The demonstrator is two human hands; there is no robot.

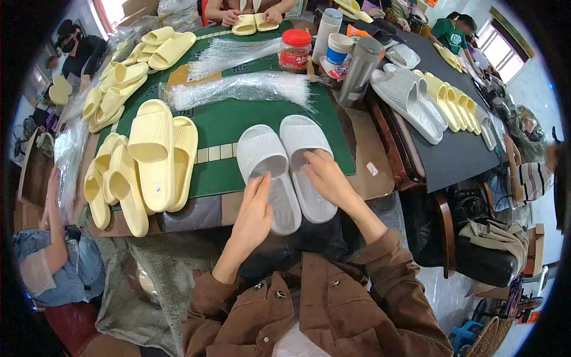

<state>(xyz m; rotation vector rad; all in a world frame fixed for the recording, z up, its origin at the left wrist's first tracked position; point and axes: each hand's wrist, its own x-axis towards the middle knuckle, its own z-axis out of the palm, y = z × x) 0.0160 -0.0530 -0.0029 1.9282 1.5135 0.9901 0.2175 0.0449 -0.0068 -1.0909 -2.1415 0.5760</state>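
A pair of light grey slide slippers stands side by side at the table's near edge, toes pointing away from me. My left hand [253, 211] is at the left grey slipper [285, 205], fingers drawn together at the opening under its strap. Over the right grey slipper [306, 134], my right hand [331, 178] has its fingertips closed at the strap's rear edge. Whether a thin strand is between the fingers is too small to tell. Beyond the slippers lie bundles of thin clear plastic strands [244, 90] on the green mat [226, 126].
Pale yellow slippers [151, 140] stand at the left, with more along the far left edge. A red-lidded jar [295, 50], a paper cup [338, 47] and a grey tumbler [361, 71] are behind. Grey slippers [407, 98] line the dark right-hand table [443, 160]. Other people sit around.
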